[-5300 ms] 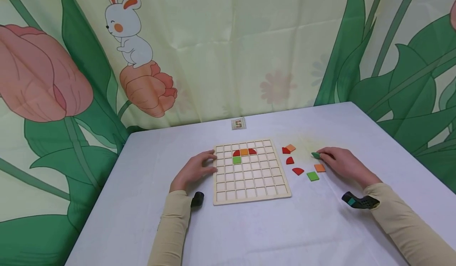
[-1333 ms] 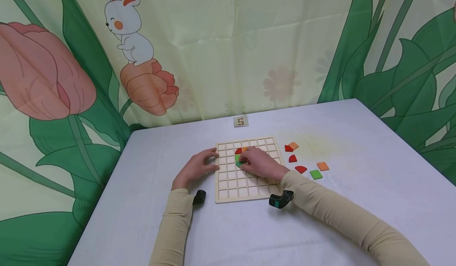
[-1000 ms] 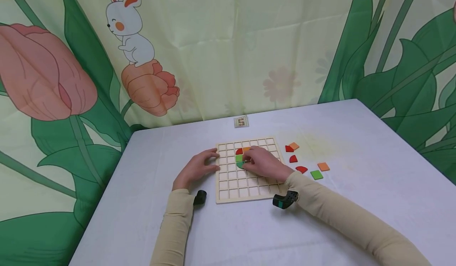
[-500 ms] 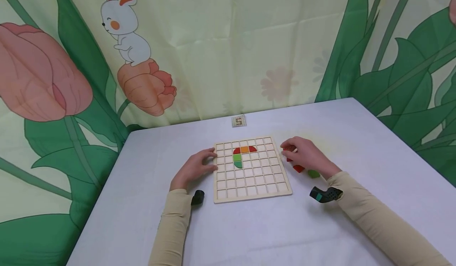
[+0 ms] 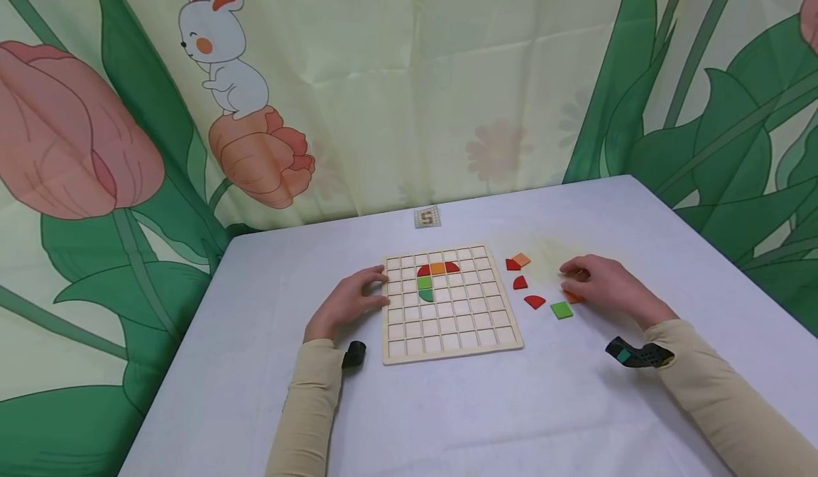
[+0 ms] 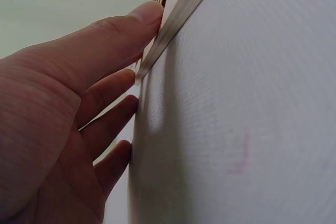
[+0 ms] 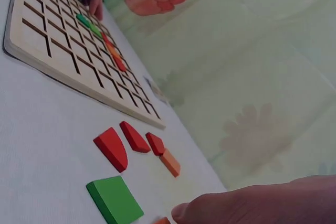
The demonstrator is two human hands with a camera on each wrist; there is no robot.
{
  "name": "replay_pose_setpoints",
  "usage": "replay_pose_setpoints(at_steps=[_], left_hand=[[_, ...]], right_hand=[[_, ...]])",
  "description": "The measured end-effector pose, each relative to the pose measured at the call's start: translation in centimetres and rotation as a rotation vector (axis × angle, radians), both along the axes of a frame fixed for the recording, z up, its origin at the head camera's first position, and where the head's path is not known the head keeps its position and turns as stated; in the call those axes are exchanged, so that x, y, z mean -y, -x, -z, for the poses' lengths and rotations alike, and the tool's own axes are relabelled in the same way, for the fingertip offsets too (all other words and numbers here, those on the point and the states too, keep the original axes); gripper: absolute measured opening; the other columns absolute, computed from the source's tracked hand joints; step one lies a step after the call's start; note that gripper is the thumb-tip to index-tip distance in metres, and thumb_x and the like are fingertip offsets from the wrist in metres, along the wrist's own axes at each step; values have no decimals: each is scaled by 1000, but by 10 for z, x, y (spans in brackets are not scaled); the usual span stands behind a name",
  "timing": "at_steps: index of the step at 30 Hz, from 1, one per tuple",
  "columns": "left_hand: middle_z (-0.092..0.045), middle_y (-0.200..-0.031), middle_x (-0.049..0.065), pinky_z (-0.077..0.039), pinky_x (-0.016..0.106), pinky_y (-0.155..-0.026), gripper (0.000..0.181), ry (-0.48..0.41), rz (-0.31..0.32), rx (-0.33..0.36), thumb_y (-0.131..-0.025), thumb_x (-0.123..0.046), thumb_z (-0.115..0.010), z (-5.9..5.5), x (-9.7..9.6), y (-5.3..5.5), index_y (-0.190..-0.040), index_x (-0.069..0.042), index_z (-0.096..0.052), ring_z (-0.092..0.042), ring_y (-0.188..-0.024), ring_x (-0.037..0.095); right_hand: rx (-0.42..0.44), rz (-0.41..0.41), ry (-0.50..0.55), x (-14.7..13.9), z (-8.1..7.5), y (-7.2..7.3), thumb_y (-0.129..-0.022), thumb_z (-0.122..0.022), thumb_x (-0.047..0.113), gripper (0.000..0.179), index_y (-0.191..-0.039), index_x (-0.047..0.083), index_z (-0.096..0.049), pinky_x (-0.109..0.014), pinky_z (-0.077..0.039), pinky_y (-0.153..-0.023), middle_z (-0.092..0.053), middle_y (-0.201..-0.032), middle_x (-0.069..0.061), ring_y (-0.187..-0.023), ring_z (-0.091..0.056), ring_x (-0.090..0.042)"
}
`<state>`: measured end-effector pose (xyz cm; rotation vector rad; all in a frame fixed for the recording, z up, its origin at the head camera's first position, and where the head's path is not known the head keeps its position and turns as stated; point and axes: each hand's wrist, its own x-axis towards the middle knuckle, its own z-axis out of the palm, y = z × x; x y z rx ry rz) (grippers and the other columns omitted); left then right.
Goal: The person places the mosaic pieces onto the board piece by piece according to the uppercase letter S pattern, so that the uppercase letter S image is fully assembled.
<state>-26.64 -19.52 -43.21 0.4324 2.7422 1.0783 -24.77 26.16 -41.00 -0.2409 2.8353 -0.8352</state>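
My left hand (image 5: 351, 298) rests at the left edge of a square wooden grid board (image 5: 455, 344), thumb and fingertips touching its side. In the left wrist view, the thumb (image 6: 113, 38) presses the board's rim. Set in the board's cells are two red quarter-round tiles, an orange square tile (image 5: 437, 268) between them, a light green square tile (image 5: 425, 283) and a dark green quarter-round tile (image 5: 426, 296). My right hand (image 5: 610, 289) is over an orange square tile (image 5: 572, 297) on the table, partly hiding it. Its thumb and forefinger are apart, with nothing seen between them.
Right of the board lie a green square tile (image 5: 562, 310), red quarter-round tiles (image 5: 535, 302) and an orange tile (image 5: 521, 259) touching a red one. A small pattern card (image 5: 427, 216) lies at the back of the white-covered table (image 5: 447, 420). A printed curtain hangs behind.
My right hand carried the dark green tile from the right onto the board and let it go under the light green one. Since then it has moved right to the orange tile. The left hand stays.
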Motion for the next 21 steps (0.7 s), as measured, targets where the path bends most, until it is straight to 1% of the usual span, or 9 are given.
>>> replay_pose_setpoints(at_steps=[2, 5, 9, 12, 16, 21], left_hand=[[-42, -152, 3, -26, 41, -118, 43, 1, -3, 2, -85, -19, -78, 1, 0, 0, -125, -10, -64, -31, -144, 25], [-42, -152, 1, -26, 41, -118, 44, 3, -9, 10, -84, -20, -78, 1, 0, 1, -125, -11, -64, -31, -144, 24], [-42, -152, 2, -26, 41, -118, 44, 3, -8, 9, -84, -19, -78, 0, 0, 1, -125, -10, -64, -31, -144, 24], [-42, -152, 3, -26, 42, -117, 44, 0, -3, 2, -84, -19, -78, -1, -1, 0, -125, -9, -64, -31, -143, 26], [-42, -152, 2, -26, 42, -118, 45, 3, -8, 8, -84, -20, -78, -1, -1, 0, -125, -10, -64, -31, -144, 25], [-43, -152, 3, -27, 41, -117, 44, 8, -6, 5, -84, -20, -78, 0, -1, 0, -125, -10, -64, -32, -143, 25]], right_hand=[[2, -21, -15, -6, -1, -2, -91, -70, 24, 46, -123, -7, -60, -50, -52, -86, -61, -114, -21, -99, -55, -33], [-5, -65, -31, -13, -2, -6, -88, -73, 26, 48, -121, -7, -61, -45, -53, -81, -63, -110, -18, -95, -55, -30], [-18, -115, -36, -18, -3, -12, -85, -75, 20, 44, -118, -6, -64, -36, -50, -74, -62, -105, -12, -90, -53, -26], [-18, -124, -23, -19, -3, -14, -84, -75, 16, 41, -117, -6, -64, -34, -49, -72, -61, -103, -11, -88, -52, -25], [-39, -112, -12, -18, 2, -14, -85, -74, 12, 36, -116, -5, -65, -34, -48, -71, -60, -101, -10, -88, -51, -25], [-71, -88, -20, -15, 7, -11, -86, -73, 14, 32, -113, -3, -66, -32, -46, -69, -58, -95, -8, -86, -49, -24]])
